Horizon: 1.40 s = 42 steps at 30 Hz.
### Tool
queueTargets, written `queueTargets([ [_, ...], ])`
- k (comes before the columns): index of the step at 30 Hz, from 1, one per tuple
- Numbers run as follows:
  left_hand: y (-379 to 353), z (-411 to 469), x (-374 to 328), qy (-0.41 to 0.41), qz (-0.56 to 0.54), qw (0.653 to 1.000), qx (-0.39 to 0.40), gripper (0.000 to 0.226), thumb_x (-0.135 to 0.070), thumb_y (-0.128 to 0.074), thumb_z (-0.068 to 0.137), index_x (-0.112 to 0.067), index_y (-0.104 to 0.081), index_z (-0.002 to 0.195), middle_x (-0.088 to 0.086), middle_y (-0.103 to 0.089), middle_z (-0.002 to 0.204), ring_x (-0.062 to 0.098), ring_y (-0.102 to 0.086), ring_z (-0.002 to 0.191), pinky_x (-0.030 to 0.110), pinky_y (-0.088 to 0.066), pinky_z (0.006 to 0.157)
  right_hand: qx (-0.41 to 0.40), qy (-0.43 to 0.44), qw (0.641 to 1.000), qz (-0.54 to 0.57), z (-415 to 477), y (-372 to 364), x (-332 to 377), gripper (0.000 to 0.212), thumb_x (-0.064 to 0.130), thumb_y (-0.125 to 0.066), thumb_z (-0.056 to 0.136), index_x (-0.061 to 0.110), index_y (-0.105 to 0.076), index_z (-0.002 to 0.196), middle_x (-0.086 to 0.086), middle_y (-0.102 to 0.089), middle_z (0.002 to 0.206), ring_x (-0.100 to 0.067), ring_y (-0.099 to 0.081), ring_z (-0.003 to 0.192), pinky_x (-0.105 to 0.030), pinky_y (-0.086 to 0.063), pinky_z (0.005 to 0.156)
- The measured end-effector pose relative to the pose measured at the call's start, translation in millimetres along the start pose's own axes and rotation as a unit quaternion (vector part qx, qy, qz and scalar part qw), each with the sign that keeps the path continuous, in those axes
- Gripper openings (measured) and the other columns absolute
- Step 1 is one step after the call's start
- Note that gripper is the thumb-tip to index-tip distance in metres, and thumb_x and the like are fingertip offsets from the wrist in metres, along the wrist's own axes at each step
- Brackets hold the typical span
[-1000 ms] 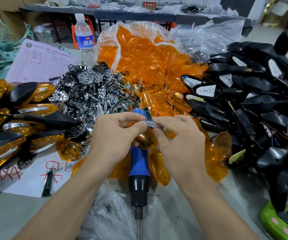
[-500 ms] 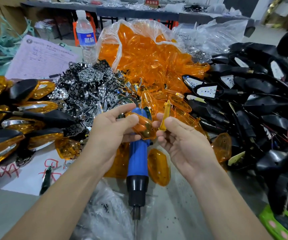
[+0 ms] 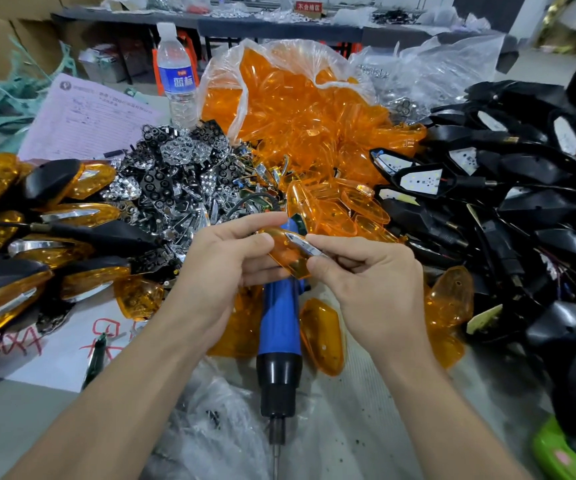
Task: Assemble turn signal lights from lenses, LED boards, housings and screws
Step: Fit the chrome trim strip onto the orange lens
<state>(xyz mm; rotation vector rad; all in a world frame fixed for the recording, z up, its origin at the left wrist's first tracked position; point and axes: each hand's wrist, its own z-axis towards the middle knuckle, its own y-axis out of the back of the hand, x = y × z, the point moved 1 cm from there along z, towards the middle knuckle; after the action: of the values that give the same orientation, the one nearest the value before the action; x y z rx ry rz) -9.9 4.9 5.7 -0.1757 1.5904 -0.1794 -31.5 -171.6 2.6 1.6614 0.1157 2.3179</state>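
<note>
Lens [image 3: 288, 259], amber, gripped by left hand [image 3: 226, 268]; right hand [image 3: 366, 271] pinches chrome insert [image 3: 302, 244] against its top

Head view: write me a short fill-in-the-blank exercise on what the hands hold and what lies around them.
1. The left hand holds an ____ lens.
2. The right hand pinches a thin, shiny ____-coloured strip.
3. The screwdriver lying below both hands has a ____ grip.
4. The housings piled on the person's right are ____.
Missing words: orange, silver, blue, black.
</note>
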Motion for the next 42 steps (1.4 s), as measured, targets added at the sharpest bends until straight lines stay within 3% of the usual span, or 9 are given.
queueTargets([
  [4, 0, -4, 1, -0.026, 0.045, 0.999, 0.016, 0.033, 0.001, -0.061, 0.097, -0.022, -0.082, 0.106, 0.017, -0.080, 0.092, 0.026, -0.079, 0.082, 0.029, -0.062, 0.067, -0.011, 0.022, 0.997, -0.072, -2, -3, -1, 0.030, 0.014, -0.083, 0.086, 0.037, -0.080, 0.105, 0.044, -0.064, 0.073, 0.007, -0.069, 0.086, -0.005, -0.052, 0.066],
  [9, -6, -9, 2, -0.048, 0.064, 0.997, -0.023, 0.014, -0.016, -0.082, 0.080, -0.027, -0.085, 0.089, 0.015, -0.079, 0.080, 0.021, -0.075, 0.068, 0.030, -0.062, 0.061, 0.000, 0.053, 0.990, -0.128, -5, -6, -3, 0.031, 0.016, -0.082, 0.087, 0.034, -0.078, 0.112, 0.044, -0.059, 0.078, 0.011, -0.067, 0.092, -0.006, -0.054, 0.074],
  [11, -8, -10, -1, -0.043, 0.053, 0.997, -0.033, 0.015, -0.027, -0.082, 0.070, -0.023, -0.085, 0.084, 0.013, -0.079, 0.078, 0.020, -0.074, 0.063, 0.027, -0.061, 0.056, 0.012, 0.040, 0.991, -0.125, -3, -4, -3, 0.028, 0.017, -0.082, 0.087, 0.035, -0.079, 0.108, 0.036, -0.068, 0.076, 0.006, -0.070, 0.088, -0.011, -0.057, 0.072],
  [14, -7, -10, -7, -0.014, 0.019, 0.999, -0.027, 0.018, -0.031, -0.074, 0.074, -0.025, -0.085, 0.086, 0.011, -0.080, 0.083, 0.019, -0.076, 0.065, 0.024, -0.059, 0.054, 0.034, -0.073, 0.994, 0.072, 8, 5, -5, 0.028, 0.008, -0.081, 0.084, 0.026, -0.083, 0.105, 0.006, -0.079, 0.082, -0.008, -0.071, 0.069, -0.022, -0.057, 0.061],
  [17, -4, -8, -11, 0.022, -0.016, 0.999, -0.016, 0.019, -0.024, -0.067, 0.090, -0.020, -0.085, 0.091, 0.014, -0.080, 0.088, 0.018, -0.077, 0.071, 0.023, -0.059, 0.055, 0.055, -0.247, 0.908, 0.334, 13, 12, -5, 0.028, 0.020, -0.077, 0.076, 0.014, -0.083, 0.102, -0.009, -0.077, 0.085, -0.014, -0.068, 0.066, -0.021, -0.055, 0.059],
  [19, -2, -7, -10, 0.035, -0.027, 0.999, -0.012, 0.027, -0.014, -0.058, 0.100, -0.015, -0.085, 0.095, 0.015, -0.080, 0.090, 0.018, -0.077, 0.073, 0.024, -0.059, 0.056, 0.059, -0.314, 0.854, 0.411, 14, 13, -7, 0.027, 0.022, -0.074, 0.075, 0.011, -0.084, 0.099, -0.010, -0.076, 0.087, -0.013, -0.068, 0.065, -0.020, -0.056, 0.057],
  [22, 0, -7, -10, 0.039, -0.033, 0.999, -0.009, 0.034, -0.006, -0.051, 0.101, -0.013, -0.084, 0.097, 0.017, -0.079, 0.091, 0.021, -0.078, 0.076, 0.026, -0.060, 0.058, 0.071, -0.345, 0.820, 0.452, 14, 12, -8, 0.029, 0.022, -0.071, 0.078, 0.005, -0.083, 0.098, -0.012, -0.077, 0.089, -0.015, -0.072, 0.069, -0.021, -0.059, 0.059],
  [33, 0, -5, -12, 0.021, -0.026, 0.999, -0.001, 0.039, -0.002, -0.049, 0.099, -0.016, -0.085, 0.096, 0.015, -0.080, 0.089, 0.020, -0.078, 0.075, 0.026, -0.060, 0.059, 0.106, -0.340, 0.805, 0.475, 17, 18, -11, 0.031, 0.021, -0.062, 0.091, 0.001, -0.081, 0.105, -0.013, -0.073, 0.089, -0.012, -0.065, 0.065, -0.019, -0.057, 0.055],
  [42, -3, -5, -11, 0.019, -0.021, 1.000, -0.003, 0.039, -0.001, -0.049, 0.099, -0.016, -0.085, 0.094, 0.016, -0.080, 0.090, 0.021, -0.078, 0.075, 0.027, -0.061, 0.059, 0.077, -0.308, 0.851, 0.419, 17, 22, -11, 0.027, 0.017, -0.059, 0.102, 0.003, -0.082, 0.099, -0.014, -0.073, 0.087, -0.013, -0.065, 0.062, -0.018, -0.054, 0.052],
])
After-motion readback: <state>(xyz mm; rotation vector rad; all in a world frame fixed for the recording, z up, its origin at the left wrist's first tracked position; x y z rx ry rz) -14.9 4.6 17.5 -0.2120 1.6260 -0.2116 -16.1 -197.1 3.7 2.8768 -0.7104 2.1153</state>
